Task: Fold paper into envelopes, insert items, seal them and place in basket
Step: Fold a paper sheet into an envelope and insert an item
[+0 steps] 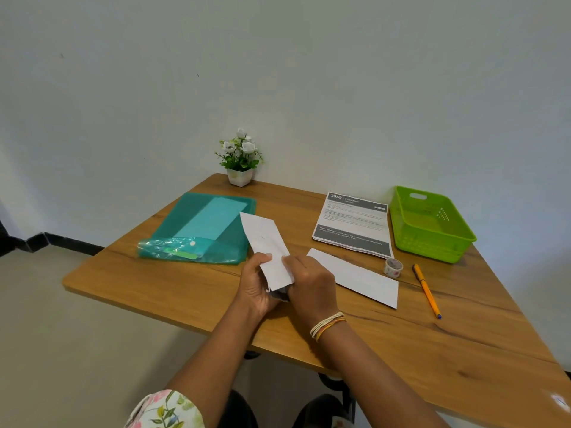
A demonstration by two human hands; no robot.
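Note:
A long white folded paper envelope [265, 242] is held up above the table, its far end pointing away from me. My left hand [256, 288] grips its near end from the left. My right hand [310, 285] pinches the same end from the right, where a dark item [279, 295] shows at the envelope's mouth. A second folded white paper [355, 276] lies flat on the table just right of my hands. The green basket [463, 239] stands at the far right with nothing visible in it. A small tape roll [393, 267] sits beside the flat paper.
A teal plastic folder [204, 230] lies at the left of the wooden table [154, 291]. Printed sheets [353, 223] rest left of the basket. An orange pen [428, 291] lies at the right. A small potted flower [239, 159] stands at the back against the wall.

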